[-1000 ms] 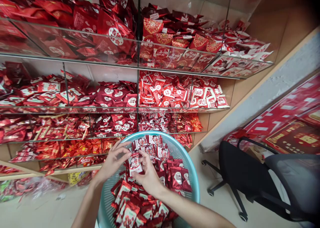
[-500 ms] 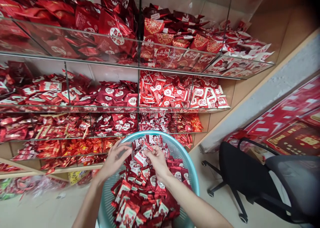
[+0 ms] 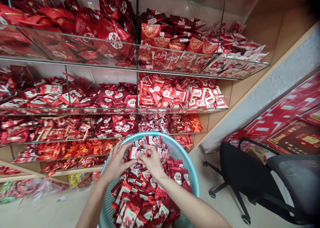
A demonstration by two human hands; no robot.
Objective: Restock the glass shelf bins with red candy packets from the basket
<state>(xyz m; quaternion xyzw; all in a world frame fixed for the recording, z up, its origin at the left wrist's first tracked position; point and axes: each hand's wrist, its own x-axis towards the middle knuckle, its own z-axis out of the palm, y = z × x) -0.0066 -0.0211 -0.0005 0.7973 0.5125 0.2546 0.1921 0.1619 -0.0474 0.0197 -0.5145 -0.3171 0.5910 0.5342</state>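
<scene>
A small red and white snack packet (image 3: 137,152) is held up over the far part of a teal plastic basket (image 3: 195,174). Its right end is pinched between the thumb and fingers of my right hand (image 3: 153,162). On the left, my left hand (image 3: 118,159) has its index finger and thumb around the packet's other end. Below both hands, the basket holds many red snack packets (image 3: 130,213), some with white labels and printed fruit. Larger dark red packets (image 3: 178,177) lie near the basket's right side.
Glass-fronted shelves (image 3: 162,73) filled with red packets rise just behind the basket. A black office chair (image 3: 246,173) stands on the right. Plastic-wrapped goods (image 3: 40,188) lie under the lowest shelf at left. Red printed boxes (image 3: 295,134) lean by the wall.
My left hand has moved right and closed on the packet's left end. My right hand has shifted slightly left and down, and the packet has turned level.
</scene>
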